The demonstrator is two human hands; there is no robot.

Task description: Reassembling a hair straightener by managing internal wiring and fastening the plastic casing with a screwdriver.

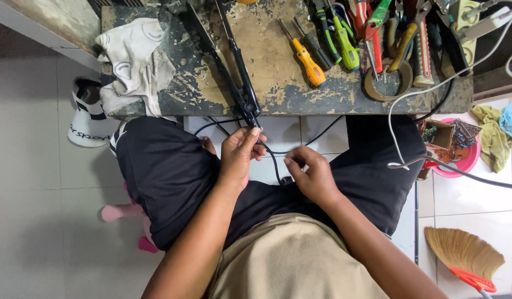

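Our left hand (pixel 240 152) fingers pinch the thin black cord (pixel 274 160) just below the long black hinged appliance (pixel 239 77) lying on the worn, paint-chipped workbench (pixel 278 91). Our right hand (pixel 310 176) fingers curl closed around the cord lower down; their tips are hidden, and the cord's far end is lost between our knees.

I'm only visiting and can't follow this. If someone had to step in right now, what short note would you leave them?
Left hand: pinching the black cord just below the black hair straightener, which lies on the worn workbench with its tail end at the front edge.
Right hand: pinching the same cord lower down, over the lap.
Screwdrivers and pliers lie untouched on the bench.
Done: nothing visibly opened.
Left: the cord work itself.
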